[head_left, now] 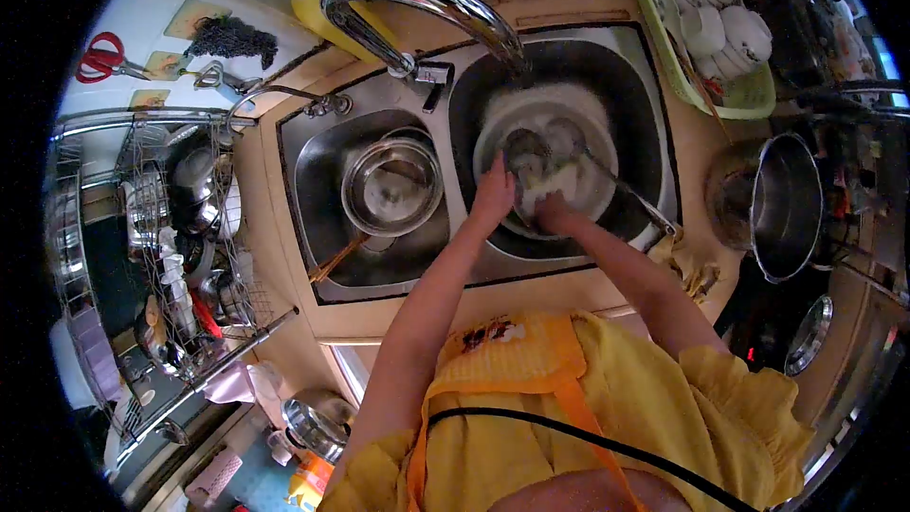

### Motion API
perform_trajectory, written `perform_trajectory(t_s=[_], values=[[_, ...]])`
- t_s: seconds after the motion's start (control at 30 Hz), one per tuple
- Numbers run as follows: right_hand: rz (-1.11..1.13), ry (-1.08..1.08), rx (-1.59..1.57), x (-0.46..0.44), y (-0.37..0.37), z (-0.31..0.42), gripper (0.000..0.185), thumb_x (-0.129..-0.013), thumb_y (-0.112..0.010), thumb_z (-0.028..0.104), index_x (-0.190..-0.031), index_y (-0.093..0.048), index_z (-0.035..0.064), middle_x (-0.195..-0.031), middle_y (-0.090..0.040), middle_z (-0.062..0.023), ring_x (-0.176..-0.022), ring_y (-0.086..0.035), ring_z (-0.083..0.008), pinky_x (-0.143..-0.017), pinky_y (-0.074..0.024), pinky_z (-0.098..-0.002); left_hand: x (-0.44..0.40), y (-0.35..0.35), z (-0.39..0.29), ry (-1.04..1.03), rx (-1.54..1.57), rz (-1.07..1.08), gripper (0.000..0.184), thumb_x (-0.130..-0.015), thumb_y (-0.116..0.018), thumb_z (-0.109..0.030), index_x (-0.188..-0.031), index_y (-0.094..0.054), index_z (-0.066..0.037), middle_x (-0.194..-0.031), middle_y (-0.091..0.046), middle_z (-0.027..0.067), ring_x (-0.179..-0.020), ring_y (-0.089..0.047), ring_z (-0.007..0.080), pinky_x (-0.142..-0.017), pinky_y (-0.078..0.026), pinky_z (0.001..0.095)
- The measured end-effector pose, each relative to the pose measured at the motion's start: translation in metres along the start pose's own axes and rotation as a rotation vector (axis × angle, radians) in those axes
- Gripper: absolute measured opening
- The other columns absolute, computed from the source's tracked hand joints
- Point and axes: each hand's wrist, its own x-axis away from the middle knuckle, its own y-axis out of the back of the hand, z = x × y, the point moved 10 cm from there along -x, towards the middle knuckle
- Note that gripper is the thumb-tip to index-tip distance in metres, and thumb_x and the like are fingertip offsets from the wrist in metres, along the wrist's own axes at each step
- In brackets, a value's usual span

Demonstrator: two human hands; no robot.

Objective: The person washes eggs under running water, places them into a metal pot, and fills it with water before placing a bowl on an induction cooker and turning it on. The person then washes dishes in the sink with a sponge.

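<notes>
Metal basin [601,137] of cloudy water in right sink [637,95]. Left hand [496,192] at its left side, beside a dark round utensil [524,144]; right hand [554,212] at near side, by a pale item [566,178]. Fingers partly hidden; cannot tell either grip. Long handle [633,192] extends right. Left sink: 1 metal pot [350,185]. Far right, tabletop [578,8]: green basket [654,24], white cups [703,30].

Round basin [599,125], cloudy water [590,199] inside, in larger sink bowl [469,104]; metal ladle [623,188] slants across rim; pale item [566,180], indistinct, within.
</notes>
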Motion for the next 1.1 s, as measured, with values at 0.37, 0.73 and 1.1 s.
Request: perform_trajectory(t_s=[0.37, 0.73, 1.1], values=[[-0.617, -0.169, -0.531, -0.033, 0.048, -0.053, 0.037, -0.075, -0.051, 0.021, -0.105, -0.047, -0.0009, -0.102, -0.050, -0.0223, -0.103, -0.043, -0.0349, -0.089, -0.0342, -0.0402, 0.004, 0.010, 0.014, 0.152, 0.128, 0.101, 0.042, -0.084, -0.042, -0.015, -0.123, -0.034, -0.004, -0.088, -0.056, 0.0219, -0.076, -0.056, 0.0352, -0.068, -0.044, 0.0400], [-0.245, 0.055, -1.364, 0.018, 0.044, -0.005, 0.043, -0.077, -0.047, 0.029, -0.113, -0.044, 0.0036, -0.114, -0.048, -0.0113, -0.101, -0.047, -0.0269, -0.084, -0.0376, -0.0371, -0.006, -0.001, 0.034, 0.021, 0.184, -0.002, 0.036, -0.084, -0.042, -0.016, -0.117, -0.043, -0.004, -0.098, -0.054, 0.0214, -0.091, -0.052, 0.0354, -0.077, -0.041, 0.0393], [-0.738, -0.224, -1.348, -0.025, 0.058, -0.048, 0.027, -0.069, -0.056, 0.012, -0.094, -0.049, 0.0058, -0.079, -0.051, -0.0009, -0.072, -0.048, -0.0089, -0.062, -0.0400, -0.0227, -0.013, -0.012, 0.050, 0.146, 0.405, 0.097, 0.037, -0.084, -0.044, -0.027, -0.113, -0.048, -0.005, -0.098, -0.056, 0.0179, -0.091, -0.055, 0.0291, -0.080, -0.041, 0.0357]])
